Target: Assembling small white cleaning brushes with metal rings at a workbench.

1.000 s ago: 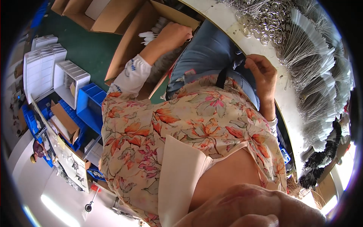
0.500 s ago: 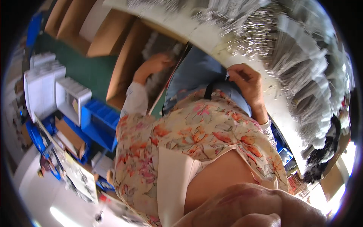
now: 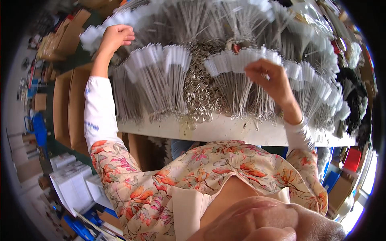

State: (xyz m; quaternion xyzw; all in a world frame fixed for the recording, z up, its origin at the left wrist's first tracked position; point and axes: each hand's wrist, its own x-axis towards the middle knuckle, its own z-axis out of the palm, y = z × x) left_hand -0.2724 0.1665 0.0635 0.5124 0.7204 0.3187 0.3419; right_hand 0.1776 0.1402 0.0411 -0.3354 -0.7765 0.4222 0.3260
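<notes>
My left hand (image 3: 116, 39) is raised over the far left of the table, fingers loosely bent and nothing visible in them. Below and beside it are white-bristled wire brushes (image 3: 155, 58), fanned out in bundles. My right hand (image 3: 268, 78), a little blurred, is above another row of these brushes (image 3: 229, 63) at the right. Its fingers are curled toward the thumb; whatever they hold, if anything, cannot be made out. Between the rows lies a heap of metal wire loops (image 3: 201, 90).
The white table (image 3: 169, 131) has a bare strip along its near edge. More brush bundles (image 3: 237, 16) fill the back. Cardboard boxes (image 3: 78, 106) stand at the left, above white boxes (image 3: 74, 184). Black brushes or fibres (image 3: 352, 98) lie at the right end.
My view has swung up from my lap to the table. My left hand has left the cardboard box and reached forward; my right hand has risen from beside my lap to above the brushes.
</notes>
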